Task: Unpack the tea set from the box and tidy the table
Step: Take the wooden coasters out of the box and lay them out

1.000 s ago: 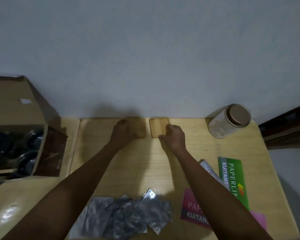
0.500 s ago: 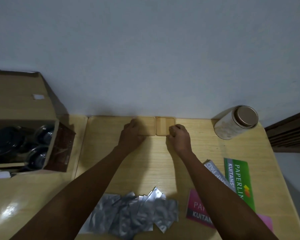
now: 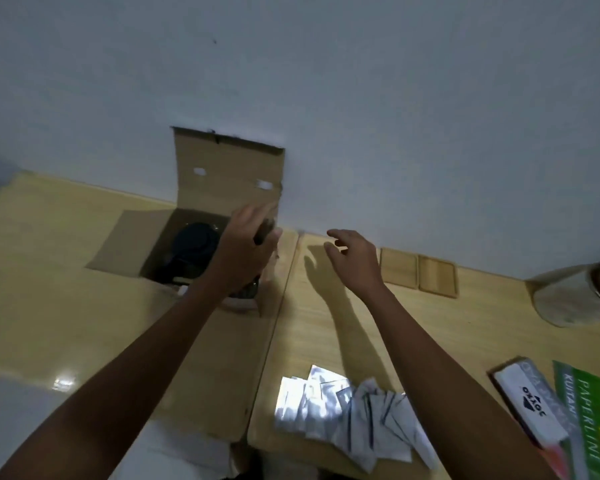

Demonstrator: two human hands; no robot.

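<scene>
Both hands have left the 2 wooden coasters (image 3: 419, 271). Left hand (image 3: 245, 247) reaches over the open cardboard box (image 3: 222, 188) holding dark tea ware (image 3: 196, 242), grip unclear; right hand (image 3: 352, 254) hovers open. Foil sachets (image 3: 354, 414) lie near.

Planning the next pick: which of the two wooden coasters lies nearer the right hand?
The left coaster, directly beside the right hand; the other coaster lies beyond it, toward the jar.
</scene>
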